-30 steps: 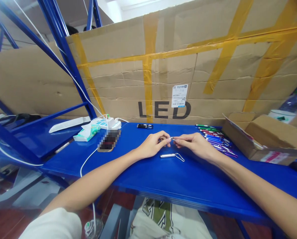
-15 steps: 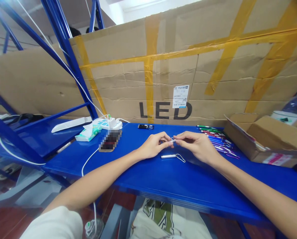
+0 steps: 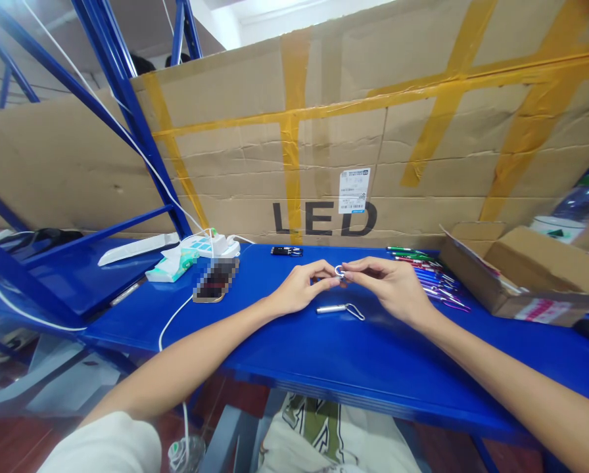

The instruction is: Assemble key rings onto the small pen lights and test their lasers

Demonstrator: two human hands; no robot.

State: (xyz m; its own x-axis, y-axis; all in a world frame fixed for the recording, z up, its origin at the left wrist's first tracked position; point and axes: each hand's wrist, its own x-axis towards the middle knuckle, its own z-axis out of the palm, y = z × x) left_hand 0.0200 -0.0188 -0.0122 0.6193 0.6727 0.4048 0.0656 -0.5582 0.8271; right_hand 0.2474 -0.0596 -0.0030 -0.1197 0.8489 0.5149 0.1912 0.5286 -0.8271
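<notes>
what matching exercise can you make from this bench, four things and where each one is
1. small ring
2. silver tube with wire loop
3. phone
4. coloured pens

A. beside the open cardboard box
B. near the white power strip
C. between left hand and right hand
D. on the blue tabletop, below the hands in view

Pairs: 1-C, 2-D, 3-B, 4-A

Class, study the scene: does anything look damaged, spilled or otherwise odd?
The cardboard panel behind the blue table looks worn: creased, with a white label covering part of its printed D. Nothing looks spilled.
</notes>
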